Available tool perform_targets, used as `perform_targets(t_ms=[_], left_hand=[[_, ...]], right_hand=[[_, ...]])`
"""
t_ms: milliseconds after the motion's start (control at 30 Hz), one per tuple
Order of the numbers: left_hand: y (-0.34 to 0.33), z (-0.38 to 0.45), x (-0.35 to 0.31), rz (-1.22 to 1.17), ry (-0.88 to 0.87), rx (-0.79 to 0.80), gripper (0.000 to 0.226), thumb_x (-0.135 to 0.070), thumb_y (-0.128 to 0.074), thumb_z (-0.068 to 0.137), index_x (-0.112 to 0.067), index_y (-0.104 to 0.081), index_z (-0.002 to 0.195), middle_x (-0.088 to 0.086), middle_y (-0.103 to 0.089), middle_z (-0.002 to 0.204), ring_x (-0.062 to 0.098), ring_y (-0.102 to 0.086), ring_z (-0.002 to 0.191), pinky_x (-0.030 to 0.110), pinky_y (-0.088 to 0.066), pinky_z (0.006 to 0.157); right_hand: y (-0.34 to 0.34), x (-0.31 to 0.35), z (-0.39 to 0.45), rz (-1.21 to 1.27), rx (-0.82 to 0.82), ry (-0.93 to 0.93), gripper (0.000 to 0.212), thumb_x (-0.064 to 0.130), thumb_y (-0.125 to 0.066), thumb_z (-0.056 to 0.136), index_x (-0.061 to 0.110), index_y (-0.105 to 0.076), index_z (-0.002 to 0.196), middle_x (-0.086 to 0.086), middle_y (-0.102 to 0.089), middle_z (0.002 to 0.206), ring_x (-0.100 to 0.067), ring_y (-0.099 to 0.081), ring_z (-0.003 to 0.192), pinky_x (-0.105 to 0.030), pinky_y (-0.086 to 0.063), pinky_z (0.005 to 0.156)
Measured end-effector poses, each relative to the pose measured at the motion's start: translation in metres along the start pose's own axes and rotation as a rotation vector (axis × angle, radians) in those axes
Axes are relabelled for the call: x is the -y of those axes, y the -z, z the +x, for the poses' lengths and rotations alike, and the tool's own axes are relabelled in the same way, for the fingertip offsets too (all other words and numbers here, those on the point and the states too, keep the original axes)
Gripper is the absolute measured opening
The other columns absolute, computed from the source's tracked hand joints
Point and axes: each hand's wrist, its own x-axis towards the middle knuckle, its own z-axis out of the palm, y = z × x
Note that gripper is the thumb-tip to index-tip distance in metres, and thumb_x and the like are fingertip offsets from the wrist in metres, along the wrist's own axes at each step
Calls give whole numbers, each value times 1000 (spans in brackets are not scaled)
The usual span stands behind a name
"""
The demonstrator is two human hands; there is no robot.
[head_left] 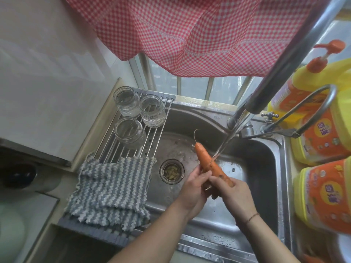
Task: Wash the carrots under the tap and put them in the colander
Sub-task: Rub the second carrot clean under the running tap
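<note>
An orange carrot with a thin root tail is held over the steel sink, tip pointing away from me. My left hand grips its lower part from the left. My right hand grips its thick end from the right. A stream of water from the tap lands on the carrot's middle. At the bottom right corner something orange shows beside a white rim; I cannot tell what they are.
A roll-up drying rack spans the sink's left side with three upturned glass jars and a striped cloth. The drain strainer holds scraps. Yellow detergent bottles stand right. A red checked curtain hangs above.
</note>
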Motion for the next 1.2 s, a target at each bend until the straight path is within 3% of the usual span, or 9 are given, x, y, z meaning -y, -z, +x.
perform_targets(t_ms=[200,300,533,700,767,900,1000,1100,1200], left_hand=[[4,5,6,-52,35,52,46,-25,-58,79,-13,-53,123,14,-66,111,25,-64,94,30,-36,60],[0,6,9,51,72,-49,41,-41,-62,66,-13,-65,97,9,-65,89,21,-57,78,31,-35,64],[-14,7,-2,202,160,-179,44,-39,-34,96,-17,-62,71,1,-61,69,15,-53,61,29,-31,55],[-5,6,-2,116,158,-67,26,-23,-50,72,-10,-51,95,3,-60,78,17,-52,67,27,-35,54],[-6,6,-2,141,155,-91,15,-22,-46,82,-11,-52,89,3,-60,76,17,-52,67,29,-34,58],[-10,8,-3,170,174,-223,40,-39,-36,98,-13,-61,80,4,-62,73,18,-57,69,32,-37,66],[-6,10,-1,95,174,-173,42,-44,-43,92,-16,-68,73,6,-62,77,20,-57,75,35,-38,74],[-2,6,-1,110,142,-57,24,-28,-52,69,-12,-57,86,4,-59,79,17,-52,70,28,-35,59],[-3,3,-4,109,151,-14,24,-27,-48,68,-12,-53,86,3,-57,75,16,-48,62,26,-30,48]], right_hand=[[-4,-11,-1,-44,42,25,28,27,-72,85,6,-70,67,-7,-69,62,-11,-59,58,-26,-45,60],[-9,-13,-1,-77,35,44,27,28,-75,80,5,-69,66,-6,-66,58,-9,-54,53,-24,-42,54],[-12,-15,-3,-67,-1,36,36,40,-77,72,9,-65,59,-3,-63,55,-9,-51,51,-28,-42,55],[-11,-16,0,-86,3,25,30,29,-74,79,4,-67,64,-8,-66,59,-9,-54,53,-27,-42,55],[-13,-16,-2,-91,-3,38,31,29,-75,79,3,-67,64,-10,-67,60,-9,-53,52,-26,-43,54],[-14,-16,-3,-71,11,58,31,28,-76,79,8,-64,59,0,-59,52,-6,-48,47,-16,-37,46],[-13,-14,-1,-63,17,51,30,31,-76,79,7,-68,64,-8,-65,57,-8,-53,51,-19,-41,49],[-11,-14,1,-18,23,24,36,31,-74,80,1,-64,64,-4,-60,55,-6,-49,49,-15,-37,48],[-13,-13,0,-25,26,25,32,26,-72,82,3,-64,62,1,-59,52,-3,-46,44,-13,-34,44]])
